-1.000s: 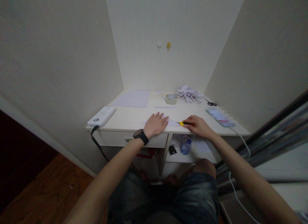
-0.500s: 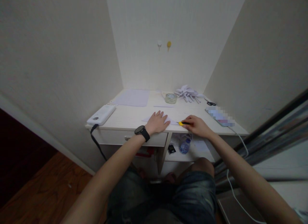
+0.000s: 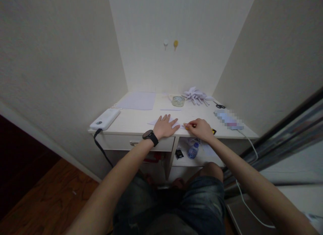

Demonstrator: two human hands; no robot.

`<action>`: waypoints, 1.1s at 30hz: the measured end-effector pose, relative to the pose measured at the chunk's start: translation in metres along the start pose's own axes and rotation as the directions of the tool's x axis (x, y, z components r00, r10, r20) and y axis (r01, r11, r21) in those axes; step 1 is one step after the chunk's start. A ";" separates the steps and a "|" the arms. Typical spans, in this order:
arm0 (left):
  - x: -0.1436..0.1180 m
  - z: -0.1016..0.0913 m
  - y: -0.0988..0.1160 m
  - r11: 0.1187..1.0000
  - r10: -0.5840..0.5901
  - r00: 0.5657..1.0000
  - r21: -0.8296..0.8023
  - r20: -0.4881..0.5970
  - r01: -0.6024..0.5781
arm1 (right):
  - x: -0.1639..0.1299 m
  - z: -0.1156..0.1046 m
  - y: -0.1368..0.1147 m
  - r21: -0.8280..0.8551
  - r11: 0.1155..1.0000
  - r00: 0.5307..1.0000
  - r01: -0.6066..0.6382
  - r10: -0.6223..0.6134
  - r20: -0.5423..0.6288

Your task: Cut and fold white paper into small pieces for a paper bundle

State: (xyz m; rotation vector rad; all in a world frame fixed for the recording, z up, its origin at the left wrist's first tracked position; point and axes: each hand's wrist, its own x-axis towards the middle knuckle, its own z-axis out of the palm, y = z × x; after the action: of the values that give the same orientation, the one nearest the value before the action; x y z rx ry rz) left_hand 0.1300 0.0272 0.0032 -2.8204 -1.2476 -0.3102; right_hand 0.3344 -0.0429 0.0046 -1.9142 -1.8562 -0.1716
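My left hand (image 3: 165, 127), with a black watch (image 3: 150, 137) on its wrist, lies flat with fingers spread on a folded white paper (image 3: 152, 122) near the desk's front edge. Much of the paper is hidden under the palm; its pointed right end reaches toward my other hand. My right hand (image 3: 202, 128) is closed around a yellow and black utility knife (image 3: 214, 131), whose back end shows beyond the palm. The knife's front is at the paper's right tip, mostly covered by my fingers, so I cannot tell how far the blade is in.
Behind the hands on the desk (image 3: 131, 122) are a thin paper strip (image 3: 170, 109), a tape roll (image 3: 178, 101), folded papers (image 3: 195, 95) and scissors (image 3: 220, 106). A paper sheet (image 3: 137, 100) and white device (image 3: 105, 119) lie left, a phone (image 3: 228, 120) right. A bottle (image 3: 193, 150) stands on the shelf below.
My right hand has shifted slightly left with the utility knife and turned, so the knife's back end now shows. My left hand stays pressed on the paper. The view has shifted slightly.
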 end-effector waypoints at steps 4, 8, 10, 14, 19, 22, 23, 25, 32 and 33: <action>0.000 -0.001 0.001 1.000 0.013 1.000 0.015 -0.028 -0.013 | 0.003 0.007 -0.018 -0.101 0.994 0.998 -0.039 0.034 -0.052; -0.002 -0.002 0.002 1.000 -0.007 0.998 0.026 -0.059 0.008 | 0.008 0.009 -0.018 -0.054 0.997 0.998 -0.057 0.056 -0.021; -0.003 -0.003 0.002 0.999 -0.031 0.998 0.029 -0.062 0.033 | 0.011 0.009 -0.014 -0.014 0.999 0.999 -0.046 0.046 -0.007; -0.002 -0.003 0.003 0.998 -0.056 0.998 0.018 -0.029 0.056 | 0.012 0.009 -0.004 0.074 0.996 0.999 0.044 -0.044 0.007; 0.000 -0.002 0.002 0.998 -0.057 0.998 -0.007 0.015 0.057 | 0.008 0.009 0.003 0.106 0.986 0.991 0.130 -0.128 -0.026; 0.002 -0.003 0.002 0.998 -0.064 0.997 -0.009 0.036 0.064 | 0.006 0.009 0.004 0.102 0.984 0.989 0.145 -0.142 -0.032; 0.002 -0.003 0.002 0.998 -0.065 0.997 -0.007 0.042 0.065 | 0.006 0.009 0.004 0.101 0.984 0.989 0.149 -0.147 -0.034; 0.002 -0.005 0.003 0.998 -0.066 0.996 0.000 0.053 0.066 | 0.006 0.009 0.003 0.097 0.983 0.987 0.157 -0.154 -0.037; 0.002 -0.007 0.003 0.998 -0.062 0.995 0.004 0.073 0.062 | 0.009 0.009 0.006 0.094 0.976 0.980 0.198 -0.196 -0.033; 0.002 -0.006 0.003 0.998 -0.061 0.995 0.005 0.077 0.060 | 0.009 0.009 0.006 0.096 0.974 0.979 0.205 -0.202 -0.033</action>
State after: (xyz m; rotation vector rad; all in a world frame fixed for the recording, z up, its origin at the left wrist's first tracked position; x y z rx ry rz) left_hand 0.1325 0.0265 0.0099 -2.8216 -1.3490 -0.2035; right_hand 0.3390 -0.0305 -0.0011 -1.6488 -2.0057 -0.1633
